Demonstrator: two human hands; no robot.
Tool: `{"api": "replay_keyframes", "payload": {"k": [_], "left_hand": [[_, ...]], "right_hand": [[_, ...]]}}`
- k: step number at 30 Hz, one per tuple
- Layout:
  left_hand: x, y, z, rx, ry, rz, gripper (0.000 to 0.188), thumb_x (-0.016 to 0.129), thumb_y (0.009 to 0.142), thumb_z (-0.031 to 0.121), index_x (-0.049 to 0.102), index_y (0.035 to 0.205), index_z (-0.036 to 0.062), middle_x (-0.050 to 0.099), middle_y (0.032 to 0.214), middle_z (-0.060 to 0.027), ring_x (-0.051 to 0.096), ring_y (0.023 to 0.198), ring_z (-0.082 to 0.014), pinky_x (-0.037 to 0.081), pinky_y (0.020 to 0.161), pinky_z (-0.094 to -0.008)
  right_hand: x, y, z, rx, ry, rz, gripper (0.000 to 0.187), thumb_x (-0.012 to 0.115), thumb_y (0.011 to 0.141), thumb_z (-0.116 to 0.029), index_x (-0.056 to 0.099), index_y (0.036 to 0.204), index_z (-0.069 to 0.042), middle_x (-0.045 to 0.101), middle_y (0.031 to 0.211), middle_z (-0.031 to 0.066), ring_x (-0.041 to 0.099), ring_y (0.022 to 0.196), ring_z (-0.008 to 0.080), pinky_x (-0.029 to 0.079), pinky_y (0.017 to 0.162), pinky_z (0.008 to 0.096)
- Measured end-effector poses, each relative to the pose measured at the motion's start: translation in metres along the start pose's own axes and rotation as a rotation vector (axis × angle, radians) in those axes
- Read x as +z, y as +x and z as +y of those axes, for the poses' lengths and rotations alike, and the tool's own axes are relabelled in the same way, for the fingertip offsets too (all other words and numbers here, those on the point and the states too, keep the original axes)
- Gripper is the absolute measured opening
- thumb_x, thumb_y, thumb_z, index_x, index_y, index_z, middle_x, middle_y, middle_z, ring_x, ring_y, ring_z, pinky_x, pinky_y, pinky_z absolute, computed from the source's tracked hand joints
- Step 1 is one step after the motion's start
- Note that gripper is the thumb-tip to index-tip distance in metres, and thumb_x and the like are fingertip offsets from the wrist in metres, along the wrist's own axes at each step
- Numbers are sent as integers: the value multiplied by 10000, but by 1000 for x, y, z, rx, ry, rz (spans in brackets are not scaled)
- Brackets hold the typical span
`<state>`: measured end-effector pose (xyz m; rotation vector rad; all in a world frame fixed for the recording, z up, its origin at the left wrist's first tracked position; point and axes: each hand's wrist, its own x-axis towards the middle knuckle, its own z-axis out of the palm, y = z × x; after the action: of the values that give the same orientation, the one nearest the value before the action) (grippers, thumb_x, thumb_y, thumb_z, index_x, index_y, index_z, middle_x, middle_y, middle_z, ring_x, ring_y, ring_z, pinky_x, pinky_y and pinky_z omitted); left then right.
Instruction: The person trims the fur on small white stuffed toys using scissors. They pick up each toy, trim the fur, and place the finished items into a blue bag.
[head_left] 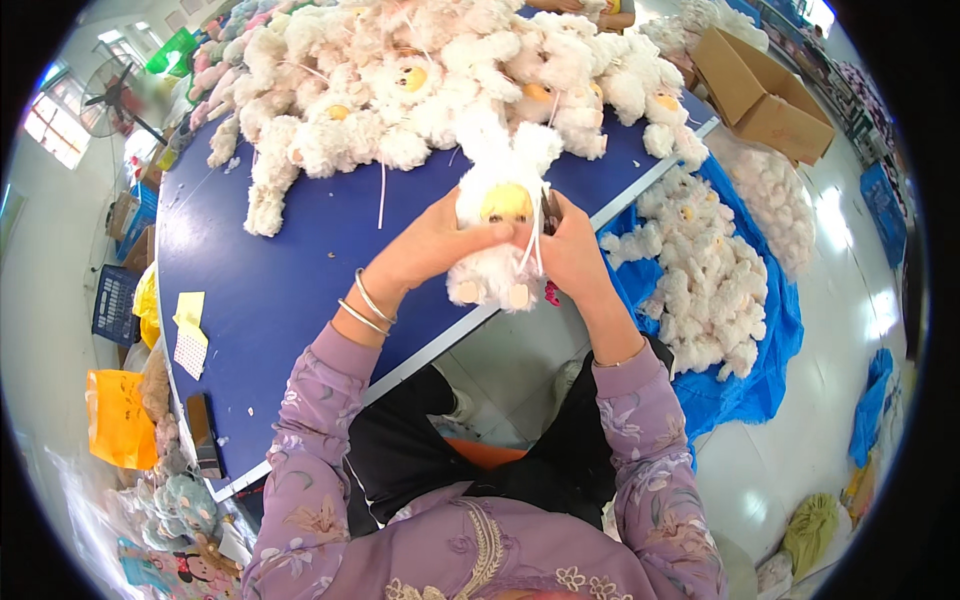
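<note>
– What is hard to make out?
– The ears of the white plush toy (488, 272) are washed out by glare, and a dark object (549, 212), held in the right hand (577, 247), is mostly covered.
– Where is the toy held?
– Above the blue table's (250, 330) near edge, gripped by the left hand (440, 240); ears are pointed toward the plush pile (370, 90), feet nearward, face turned cameraward.

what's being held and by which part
A white plush doll, by the sides of its body: left hand, thumb across its front; right hand opposite, touching a dark object.
</note>
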<state>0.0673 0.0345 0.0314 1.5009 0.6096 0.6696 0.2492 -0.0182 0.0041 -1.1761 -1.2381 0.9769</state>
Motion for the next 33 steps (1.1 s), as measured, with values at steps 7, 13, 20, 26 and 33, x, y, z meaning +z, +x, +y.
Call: {"api": "replay_keyframes", "payload": {"k": [7,13,20,26,33], "left_hand": [[5,6,-13,-23,-340,118,454,686,851,156,506,1228,-23,623,1106,-82,612,965,-148,506,841,-294],[10,11,-38,6,-337,99,448,628,882,145,468,1263,-28,594,1173,-111,603,1029,-176,502,876,-308],[8,4,-62,-151,-694,-77,448,484,896,77,397,1320,-38,573,1211,-168,626,1041,-264,540,853,-365],[12,4,-70,-106,-668,-14,450,433,912,59,356,1350,-15,515,1274,-198,620,1041,-304,572,785,-427],[9,8,-76,-34,-704,106,406,429,920,19,402,1321,-43,542,1256,-176,586,1112,-276,520,911,-386]], "right_hand": [[-32,-3,-2,173,280,-23,249,575,934,-258,603,893,-14,549,723,-18,442,542,30,344,477,201],[-15,-10,3,26,96,-54,164,636,884,-128,614,962,15,600,828,-6,492,718,34,415,635,213],[-20,-12,6,59,206,-54,149,629,888,-100,615,984,14,607,868,-16,500,742,39,429,667,216],[-19,-13,13,-3,190,-57,180,641,875,-104,587,1007,5,598,886,-11,516,762,42,444,674,219],[-18,-15,7,12,169,5,141,652,855,-82,564,945,-17,575,829,-13,506,706,30,420,607,195]]}}
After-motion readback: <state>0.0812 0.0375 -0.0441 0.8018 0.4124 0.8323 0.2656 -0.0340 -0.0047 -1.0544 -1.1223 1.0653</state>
